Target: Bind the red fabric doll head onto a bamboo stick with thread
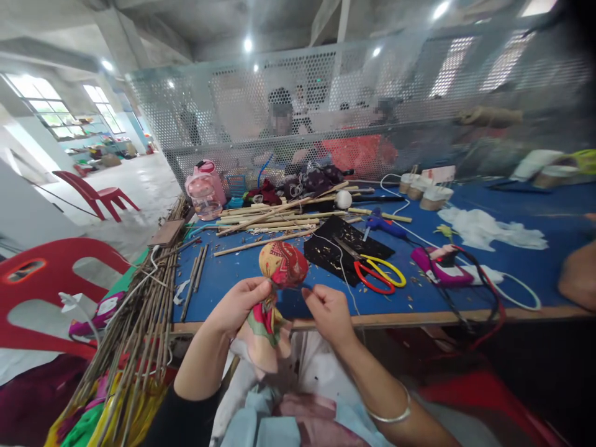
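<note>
A patterned cloth-wrapped ball [285, 263] in yellow and red is upright over the table's front edge, its cloth gathered into a neck with a loose skirt [265, 335] hanging below. My left hand [244, 304] is closed around the gathered neck, thumb pressed against it. Just to the right, my right hand [329, 311] is closed in a pinch. A thin dark line seems to run from its fingers to the neck, too fine to name. Beyond the hands lie scissors [379, 274] with red and yellow handles, partly on a black cloth [326, 245].
Wooden sticks [270, 218], a white ball [343, 199] and a blue glue gun [384, 225] lie farther back. Right are a purple power strip [440, 267], cables and another person's hand [580, 273]. Bundled twigs [144, 316] and a red chair [51, 273] stand left. A perforated screen [223, 105] rises behind.
</note>
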Demonstrator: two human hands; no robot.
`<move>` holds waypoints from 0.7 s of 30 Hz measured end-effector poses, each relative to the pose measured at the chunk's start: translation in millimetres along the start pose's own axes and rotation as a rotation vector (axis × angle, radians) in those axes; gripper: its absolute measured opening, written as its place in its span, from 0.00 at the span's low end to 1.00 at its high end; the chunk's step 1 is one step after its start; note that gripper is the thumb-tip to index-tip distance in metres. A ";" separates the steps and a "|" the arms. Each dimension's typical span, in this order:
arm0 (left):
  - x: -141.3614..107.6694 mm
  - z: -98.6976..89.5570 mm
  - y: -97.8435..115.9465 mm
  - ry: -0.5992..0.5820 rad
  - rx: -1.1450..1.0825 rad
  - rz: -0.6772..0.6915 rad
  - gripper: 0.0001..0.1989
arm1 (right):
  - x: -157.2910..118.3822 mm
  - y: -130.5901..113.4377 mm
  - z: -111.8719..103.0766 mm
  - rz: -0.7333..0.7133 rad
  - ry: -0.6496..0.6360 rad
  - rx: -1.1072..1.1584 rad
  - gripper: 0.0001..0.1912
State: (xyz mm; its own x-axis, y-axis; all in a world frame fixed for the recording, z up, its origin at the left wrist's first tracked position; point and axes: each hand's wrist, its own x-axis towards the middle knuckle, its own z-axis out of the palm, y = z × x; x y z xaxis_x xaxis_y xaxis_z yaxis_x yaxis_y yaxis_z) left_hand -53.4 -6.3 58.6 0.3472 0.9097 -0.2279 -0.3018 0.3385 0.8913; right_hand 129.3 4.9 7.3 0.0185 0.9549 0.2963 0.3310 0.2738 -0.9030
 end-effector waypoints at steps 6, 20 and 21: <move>5.6 -8.4 -5.8 -0.066 -0.054 -0.046 0.17 | 2.2 0.5 2.4 0.048 -0.112 0.002 0.21; 13.8 -13.6 -5.7 0.063 -0.361 -0.222 0.25 | -1.0 -0.6 17.1 0.266 -0.213 0.267 0.24; 11.9 -13.9 -6.0 0.014 -0.385 -0.206 0.27 | -0.9 -1.9 16.8 0.257 -0.213 0.251 0.24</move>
State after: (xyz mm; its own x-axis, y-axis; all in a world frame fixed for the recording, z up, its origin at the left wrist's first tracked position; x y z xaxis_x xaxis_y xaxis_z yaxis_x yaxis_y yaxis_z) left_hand -59.8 5.8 45.2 0.4234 0.8163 -0.3929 -0.5374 0.5755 0.6165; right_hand 112.8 5.5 3.5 -0.1339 0.9910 0.0044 0.1001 0.0180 -0.9948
